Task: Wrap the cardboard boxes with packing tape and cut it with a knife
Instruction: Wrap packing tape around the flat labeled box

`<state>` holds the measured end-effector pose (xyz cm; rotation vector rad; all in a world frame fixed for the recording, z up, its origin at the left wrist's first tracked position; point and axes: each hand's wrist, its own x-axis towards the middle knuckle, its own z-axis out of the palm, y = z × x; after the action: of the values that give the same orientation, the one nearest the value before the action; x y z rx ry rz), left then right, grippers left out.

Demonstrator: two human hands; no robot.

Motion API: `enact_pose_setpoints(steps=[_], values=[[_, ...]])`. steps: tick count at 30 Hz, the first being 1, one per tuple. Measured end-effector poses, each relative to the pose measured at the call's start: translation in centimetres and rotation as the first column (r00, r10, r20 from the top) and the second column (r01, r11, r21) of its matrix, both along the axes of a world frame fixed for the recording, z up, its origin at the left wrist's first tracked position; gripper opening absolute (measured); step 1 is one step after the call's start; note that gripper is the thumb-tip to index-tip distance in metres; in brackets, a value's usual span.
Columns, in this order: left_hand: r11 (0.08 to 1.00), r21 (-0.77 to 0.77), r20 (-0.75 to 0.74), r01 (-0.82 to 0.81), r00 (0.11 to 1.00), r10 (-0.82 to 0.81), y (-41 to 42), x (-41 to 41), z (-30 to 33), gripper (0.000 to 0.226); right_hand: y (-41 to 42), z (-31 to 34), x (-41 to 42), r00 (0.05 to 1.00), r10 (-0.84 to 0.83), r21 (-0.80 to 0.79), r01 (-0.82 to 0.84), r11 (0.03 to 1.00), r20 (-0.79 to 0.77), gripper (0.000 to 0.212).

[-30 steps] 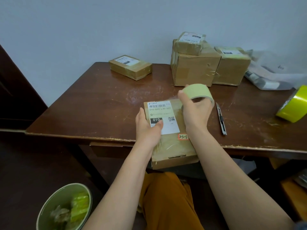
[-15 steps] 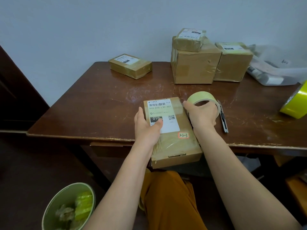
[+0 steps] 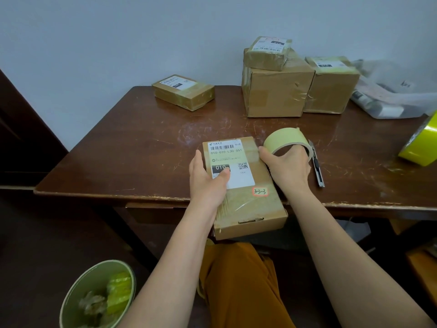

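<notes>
A flat cardboard box (image 3: 250,202) with a white shipping label lies on the brown table (image 3: 142,150), its near end jutting over the front edge. My left hand (image 3: 208,178) grips its left side, thumb on the label. My right hand (image 3: 288,169) holds a pale yellow-green roll of packing tape (image 3: 283,139) against the box's right edge. A grey utility knife (image 3: 316,166) lies on the table just right of that hand.
A flat taped box (image 3: 183,92) sits at the back left. Three stacked boxes (image 3: 279,91) stand at the back, a plastic bag (image 3: 390,95) beside them. A bright yellow tape roll (image 3: 421,145) is at the right edge. A green bin (image 3: 97,294) stands on the floor.
My right hand has brought the tape roll down from above the box top to its right side, beside the knife. My left hand has stayed on the box.
</notes>
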<state>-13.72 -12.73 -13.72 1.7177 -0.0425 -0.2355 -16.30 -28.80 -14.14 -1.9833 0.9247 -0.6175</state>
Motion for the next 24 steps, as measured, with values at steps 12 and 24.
enact_pose_setpoints(steps=[12, 24], values=[[0.430, 0.902, 0.284, -0.038, 0.804, -0.523, -0.5, 0.1, 0.0, 0.062, -0.3, -1.0, 0.4, 0.990, 0.138, 0.056, -0.135, 0.989, -0.043, 0.035], [0.333, 0.938, 0.206, 0.092, 0.626, -0.752, -2.5, 1.2, 0.7, 0.062, -0.4, -1.3, 0.6, 0.983, 0.168, 0.006, -0.168, 0.986, -0.076, 0.040]])
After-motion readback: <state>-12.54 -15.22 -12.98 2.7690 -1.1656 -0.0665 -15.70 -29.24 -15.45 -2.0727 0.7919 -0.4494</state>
